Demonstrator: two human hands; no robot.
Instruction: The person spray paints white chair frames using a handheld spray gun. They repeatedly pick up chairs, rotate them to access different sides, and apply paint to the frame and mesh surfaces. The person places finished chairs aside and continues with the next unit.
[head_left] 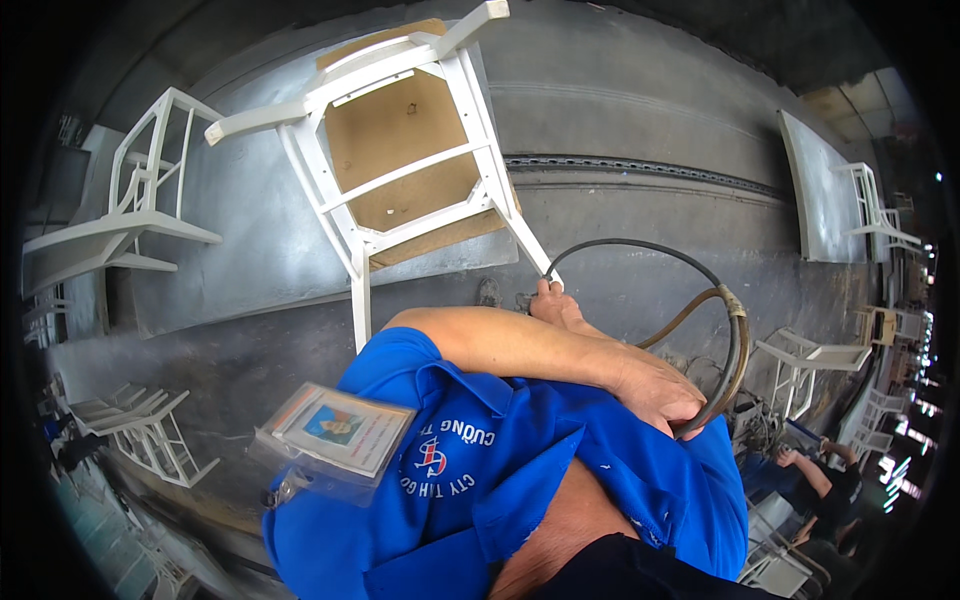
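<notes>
A clear plastic badge sleeve (335, 432) is hanging against the person's blue work shirt (560, 470), low and left of centre; inside it sits a pale rectangular card with a small blue-backed photo, and a metal clip is dangling at its lower corner. On the shirt just right of the sleeve, a small red and white emblem is showing, ringed by white lettering.

The left hand (660, 392) is reaching across the chest toward the right side, forearm bare and lying level over the shirt. Its fingers are curled shut around a pair of hoses (735, 350), one dark and one tan, taped together where they bend; the hoses are looping up and over in a wide arc above the hand.

The right hand (553, 302) is stretching forward under that forearm, gripping the end of one leg of a white wooden chair (400, 150), fingers closed on it. The chair is lying tipped on a grey panel, its brown seat underside facing up. More white chairs (140, 200) are standing well apart at the left and right edges.
</notes>
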